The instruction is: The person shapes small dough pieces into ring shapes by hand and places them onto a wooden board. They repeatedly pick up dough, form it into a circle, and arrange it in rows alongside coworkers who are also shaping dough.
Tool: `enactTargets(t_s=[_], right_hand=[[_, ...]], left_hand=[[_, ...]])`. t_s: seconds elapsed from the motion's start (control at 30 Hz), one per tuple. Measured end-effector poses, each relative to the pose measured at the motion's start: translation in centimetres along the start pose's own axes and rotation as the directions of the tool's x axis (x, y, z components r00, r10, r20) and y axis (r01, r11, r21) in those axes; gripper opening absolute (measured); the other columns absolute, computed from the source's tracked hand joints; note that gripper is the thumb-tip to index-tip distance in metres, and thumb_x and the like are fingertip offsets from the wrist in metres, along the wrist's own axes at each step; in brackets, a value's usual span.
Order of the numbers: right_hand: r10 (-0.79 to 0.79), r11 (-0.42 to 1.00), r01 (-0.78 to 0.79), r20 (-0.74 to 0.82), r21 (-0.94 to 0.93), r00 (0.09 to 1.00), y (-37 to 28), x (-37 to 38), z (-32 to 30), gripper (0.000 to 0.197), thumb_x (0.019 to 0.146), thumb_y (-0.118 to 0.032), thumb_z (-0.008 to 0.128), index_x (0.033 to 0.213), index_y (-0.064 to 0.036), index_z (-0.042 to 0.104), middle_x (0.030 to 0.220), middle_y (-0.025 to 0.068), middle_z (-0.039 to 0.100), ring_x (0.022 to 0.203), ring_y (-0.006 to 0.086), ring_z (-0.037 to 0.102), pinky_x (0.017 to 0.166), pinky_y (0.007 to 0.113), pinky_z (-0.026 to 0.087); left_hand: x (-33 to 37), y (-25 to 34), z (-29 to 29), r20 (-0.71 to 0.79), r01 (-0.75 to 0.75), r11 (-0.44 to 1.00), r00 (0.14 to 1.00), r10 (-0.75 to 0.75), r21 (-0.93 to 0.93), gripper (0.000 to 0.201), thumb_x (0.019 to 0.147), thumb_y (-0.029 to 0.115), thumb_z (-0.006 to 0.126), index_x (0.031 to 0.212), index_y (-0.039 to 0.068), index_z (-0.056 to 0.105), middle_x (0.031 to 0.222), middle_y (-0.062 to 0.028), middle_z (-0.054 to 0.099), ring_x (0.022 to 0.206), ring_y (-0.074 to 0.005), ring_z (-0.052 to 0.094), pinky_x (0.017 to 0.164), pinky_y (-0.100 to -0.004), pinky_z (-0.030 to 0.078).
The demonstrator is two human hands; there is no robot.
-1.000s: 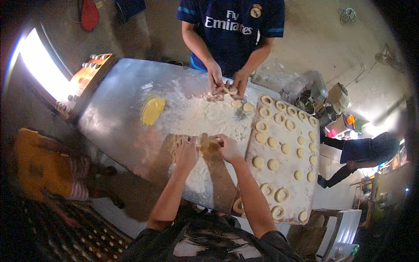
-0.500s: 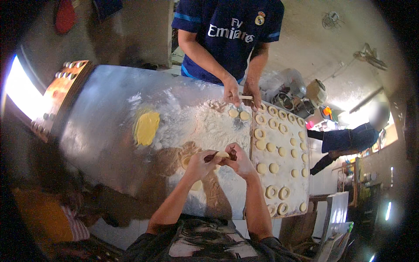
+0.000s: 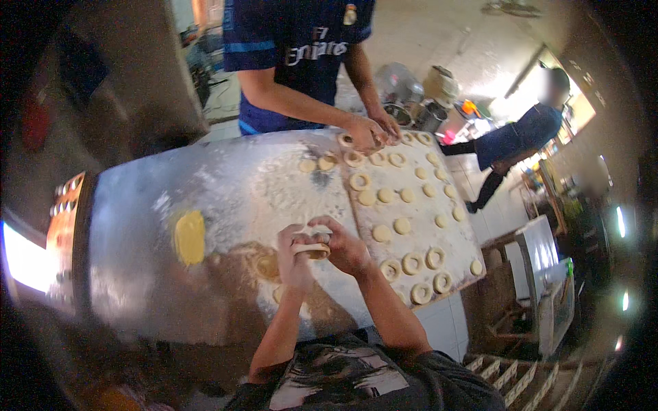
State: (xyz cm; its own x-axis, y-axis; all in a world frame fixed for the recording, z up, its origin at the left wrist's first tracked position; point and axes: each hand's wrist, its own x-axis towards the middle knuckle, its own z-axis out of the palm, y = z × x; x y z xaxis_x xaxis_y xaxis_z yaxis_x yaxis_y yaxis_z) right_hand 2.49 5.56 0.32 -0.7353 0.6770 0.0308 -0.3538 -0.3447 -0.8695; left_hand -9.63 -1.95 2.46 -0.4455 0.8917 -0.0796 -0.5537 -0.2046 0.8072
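My left hand (image 3: 295, 257) and my right hand (image 3: 345, 248) are close together above the floured table, both with curled fingers. Between them they grip a pale dough ring (image 3: 312, 249), stretched around the fingers, whose tips are partly hidden. Just left of my left hand, a round dough piece (image 3: 267, 266) lies in shadow on the table. To the right of my right hand, several dough rings (image 3: 412, 264) and flat dough rounds (image 3: 401, 226) rest on a flour-dusted board (image 3: 460, 250).
The metal table (image 3: 137, 226) carries loose flour (image 3: 295, 185) and a yellow slab (image 3: 190, 238). Across it, a co-worker's hands (image 3: 370, 135) are over the board's far edge. Another person (image 3: 521, 133) stands at the far right. Pots (image 3: 432, 115) are behind the board.
The view has shifted, and the scene appears farther left. The dough in my hands now shows as a stretched ring. The co-worker's hands have moved from the table over to the board.
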Motion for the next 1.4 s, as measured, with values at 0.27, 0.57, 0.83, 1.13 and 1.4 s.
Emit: enactTargets(t_s=[0.27,0.57,0.83,1.13,1.4], right_hand=[[-0.172,0.950,0.133,-0.120,-0.281,0.978,-4.4,-3.8,-2.0,0.049,0.104,-0.043,0.046,0.140,-0.0109,0.038,0.065,-0.0025,0.047,0.069,0.0139,0.053,0.071,0.029,0.041],[-0.304,0.903,0.162,-0.324,-0.399,0.896,-8.5,-13.5,-12.3,0.044,0.105,-0.047,0.036,0.133,-0.0122,0.041,0.063,-0.0002,0.042,0.056,0.0121,0.043,0.054,0.028,0.043],[-0.279,0.954,0.298,-0.471,-0.036,0.837,-12.1,-23.0,-17.3,0.054,0.102,-0.053,0.042,0.137,-0.0127,0.032,0.084,0.0148,0.066,0.077,0.0263,0.066,0.070,0.036,0.052],[-0.300,0.899,-0.054,-0.701,-0.435,0.646,-14.0,-26.1,-23.2,0.030,0.102,-0.027,0.040,0.128,-0.0124,0.045,0.071,0.0057,0.060,0.057,0.0144,0.057,0.055,0.028,0.049],[-0.519,0.766,0.088,-0.531,-0.637,0.670,-12.2,-27.2,-27.7,0.054,0.106,-0.046,0.033,0.144,-0.0065,0.037,0.105,0.0093,0.061,0.095,0.0168,0.055,0.082,0.032,0.046]], left_hand=[[-0.3,-6.9,2.0,0.138,-0.304,0.833,0.953,0.271,0.463,0.028,0.106,0.027,0.041,0.115,0.002,0.047,0.079,-0.0061,0.056,0.075,-0.0157,0.055,0.068,-0.0279,0.046],[-1.9,-19.2,11.0,0.438,-0.549,0.456,0.835,0.332,0.701,0.019,0.104,0.020,0.042,0.110,0.003,0.048,0.080,-0.0114,0.057,0.069,-0.0242,0.058,0.064,-0.0373,0.051],[-7.0,-19.1,24.5,0.508,-0.478,0.473,0.859,0.072,0.740,0.016,0.101,0.021,0.050,0.109,0.007,0.048,0.090,-0.0192,0.065,0.080,-0.0423,0.067,0.066,-0.0445,0.052],[-8.2,-22.5,30.6,0.459,-0.373,0.303,0.839,-0.293,0.877,0.020,0.103,0.026,0.044,0.115,0.010,0.048,0.083,-0.0227,0.065,0.078,-0.0489,0.064,0.065,-0.0547,0.049],[-7.9,-25.5,31.3,0.537,-0.338,0.593,0.821,-0.194,0.731,0.033,0.106,0.036,0.035,0.124,0.011,0.044,0.085,-0.0266,0.065,0.081,-0.0509,0.063,0.071,-0.0555,0.048]])
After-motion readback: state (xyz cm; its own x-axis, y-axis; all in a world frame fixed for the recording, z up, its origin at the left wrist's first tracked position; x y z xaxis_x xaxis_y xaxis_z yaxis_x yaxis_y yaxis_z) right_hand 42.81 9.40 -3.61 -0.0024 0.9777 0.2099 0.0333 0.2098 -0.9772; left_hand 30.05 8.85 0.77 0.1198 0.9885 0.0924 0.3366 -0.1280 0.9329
